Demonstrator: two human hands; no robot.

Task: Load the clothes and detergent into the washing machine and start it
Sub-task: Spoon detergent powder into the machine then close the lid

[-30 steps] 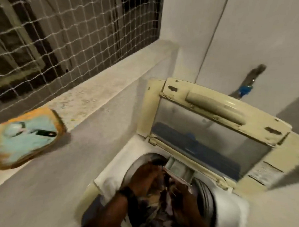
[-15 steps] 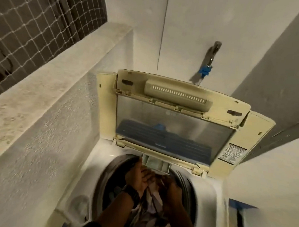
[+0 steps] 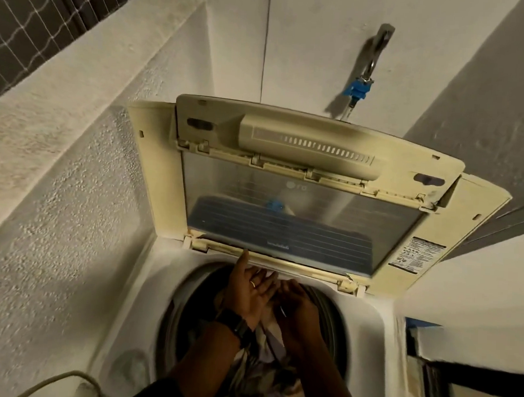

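Since the earlier frame, your left hand [image 3: 250, 291] has released the clothes [image 3: 265, 375] and now hovers with fingers spread wide at the drum's rear edge. Your right hand [image 3: 297, 312] is curled, back to camera; its grip cannot be determined. The clothes lie inside the washing machine [image 3: 377, 338] drum, so loading appears nearly complete. Detergent is not visible. The raised lid [image 3: 303, 182] stands immediately behind your fingertips; the tap [image 3: 373, 59] is mounted on the wall above.

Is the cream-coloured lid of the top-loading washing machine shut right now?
No, the cream-coloured lid stands folded up, and both hands, left hand and right hand, reach over the patterned clothes in the drum.
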